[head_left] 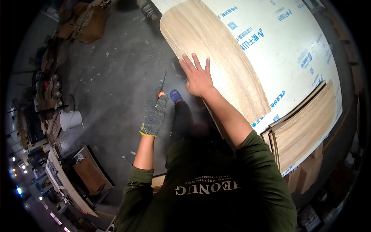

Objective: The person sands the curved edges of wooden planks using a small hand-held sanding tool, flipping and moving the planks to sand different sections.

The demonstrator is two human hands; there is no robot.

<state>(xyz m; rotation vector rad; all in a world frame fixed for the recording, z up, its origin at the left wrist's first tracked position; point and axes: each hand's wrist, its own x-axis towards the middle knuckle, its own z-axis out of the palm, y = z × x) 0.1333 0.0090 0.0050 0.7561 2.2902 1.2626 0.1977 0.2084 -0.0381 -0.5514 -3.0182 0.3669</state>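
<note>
My right hand [199,80], bare, lies flat with its fingers spread on a long wood-grain panel [216,46] with rounded corners. The panel rests along the left side of a white printed sheet [286,42]. My left hand [154,114], in a grey knit glove with a yellow cuff edge, hangs over the floor to the left of the panel. Its fingers are closed round a slim tool [160,94] with an orange part and a long, thin dark blade pointing away from me. The tool's exact kind is too small to make out, and the glove hides its grip.
More wood-grain panels [303,129] are stacked at the right on the same sheet. A white bucket [70,120] stands on the floor at left, near piled cardboard and scraps [91,25]. A board [63,181] leans at lower left. My foot in a blue slipper [175,95] is between my hands.
</note>
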